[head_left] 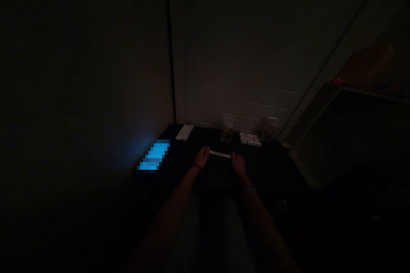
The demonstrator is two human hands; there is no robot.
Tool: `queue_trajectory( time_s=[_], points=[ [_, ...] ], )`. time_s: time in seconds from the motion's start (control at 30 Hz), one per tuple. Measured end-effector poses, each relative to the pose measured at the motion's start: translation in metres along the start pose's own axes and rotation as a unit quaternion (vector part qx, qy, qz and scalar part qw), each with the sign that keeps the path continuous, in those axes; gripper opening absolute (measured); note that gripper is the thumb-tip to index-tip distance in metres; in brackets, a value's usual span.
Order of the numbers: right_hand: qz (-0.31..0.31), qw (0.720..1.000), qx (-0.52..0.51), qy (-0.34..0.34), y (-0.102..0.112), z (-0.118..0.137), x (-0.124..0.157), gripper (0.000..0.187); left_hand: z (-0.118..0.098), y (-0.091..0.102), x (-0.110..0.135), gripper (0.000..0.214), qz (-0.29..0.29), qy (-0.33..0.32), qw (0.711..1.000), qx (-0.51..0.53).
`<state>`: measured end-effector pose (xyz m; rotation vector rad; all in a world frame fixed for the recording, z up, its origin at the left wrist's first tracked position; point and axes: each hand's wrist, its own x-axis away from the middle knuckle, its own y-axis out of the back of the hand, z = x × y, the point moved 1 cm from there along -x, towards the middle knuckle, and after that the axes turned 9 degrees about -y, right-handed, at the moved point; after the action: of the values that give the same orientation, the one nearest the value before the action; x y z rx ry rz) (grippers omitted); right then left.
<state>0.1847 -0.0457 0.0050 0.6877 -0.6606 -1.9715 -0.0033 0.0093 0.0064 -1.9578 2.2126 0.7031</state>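
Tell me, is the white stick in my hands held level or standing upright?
Roughly level: the white stick spans sideways between the left hand and right hand, each at one end, above the dark table.

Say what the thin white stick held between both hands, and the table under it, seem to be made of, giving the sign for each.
White stick: probably plastic or paper; pale, straight, matt, but too dim to settle. Table: dark, dull surface with no shine; the material is unclear.

A thin white stick (219,154) lies level just below the frame's centre, over a dark table. Each end sits in a hand's fingers.
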Motion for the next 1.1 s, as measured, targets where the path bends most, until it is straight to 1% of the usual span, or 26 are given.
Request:
queue_trajectory(
  time_s=[0.13,0.3,0.47,0.73,0.93,1.1],
  points=[
    [-0.002,1.0,-0.031,0.003,0.002,0.001,0.001,0.052,-0.001,0.0,0.001,0.032,0.017,-0.027,0.999,0.008],
    [0.004,0.997,-0.071,-0.01,0.005,0.004,0.004,0.054,-0.005,0.0,0.002,0.033,0.009,-0.02,1.0,0.006],
    [0.014,0.993,-0.114,-0.011,0.008,0.008,0.007,0.054,-0.008,0.001,0.002,0.032,0.014,-0.019,1.0,0.006],
    [0.015,0.994,-0.106,-0.001,0.007,0.009,0.008,0.051,-0.002,-0.001,0.002,0.036,0.007,-0.03,1.0,-0.005],
    [0.022,0.995,-0.101,-0.007,0.003,0.006,0.006,0.054,0.005,0.001,0.002,0.039,0.013,-0.023,0.999,-0.028],
    [0.03,0.995,-0.092,-0.001,0.001,0.002,0.003,0.055,0.007,0.0,0.001,0.041,0.019,-0.009,0.999,-0.038]
  ],
)
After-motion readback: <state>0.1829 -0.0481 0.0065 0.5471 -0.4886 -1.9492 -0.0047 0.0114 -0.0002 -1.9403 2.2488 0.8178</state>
